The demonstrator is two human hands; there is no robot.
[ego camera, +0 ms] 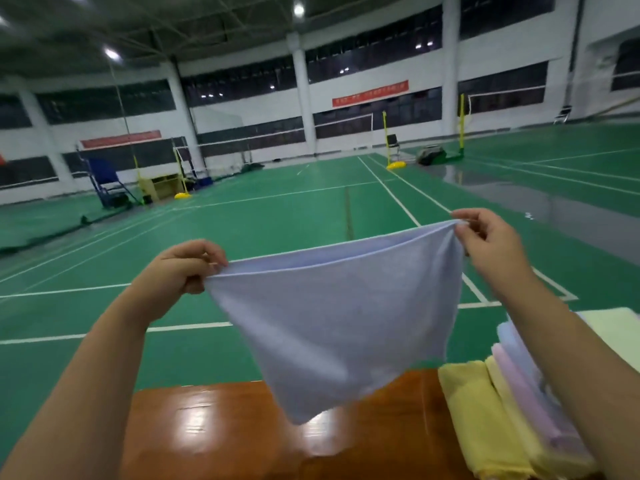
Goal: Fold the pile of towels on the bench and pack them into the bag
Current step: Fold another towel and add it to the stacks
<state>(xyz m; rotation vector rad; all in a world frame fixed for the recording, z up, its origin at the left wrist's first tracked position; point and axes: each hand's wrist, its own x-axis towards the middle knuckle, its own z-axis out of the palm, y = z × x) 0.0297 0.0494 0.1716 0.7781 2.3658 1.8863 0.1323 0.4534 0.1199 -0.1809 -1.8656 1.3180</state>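
Towel (332, 317) of pale blue, soft-napped cloth hangs doubled in mid-air, stretched between two bare hands above a glossy reddish wooden bench (221, 431). At its left corner, the left hand (180, 268) is curled tight, thumb and fingers pinching the hemmed top edge. From there the fabric sags into a rounded pouch, its lowest point dangling just over the bench's shiny surface. At the opposite corner, the right hand (488, 237) nips both layers between its fingertips, held higher than the left. Below the right forearm, a pile of towels (502, 410) in yellow, pink and blue lies on the bench.
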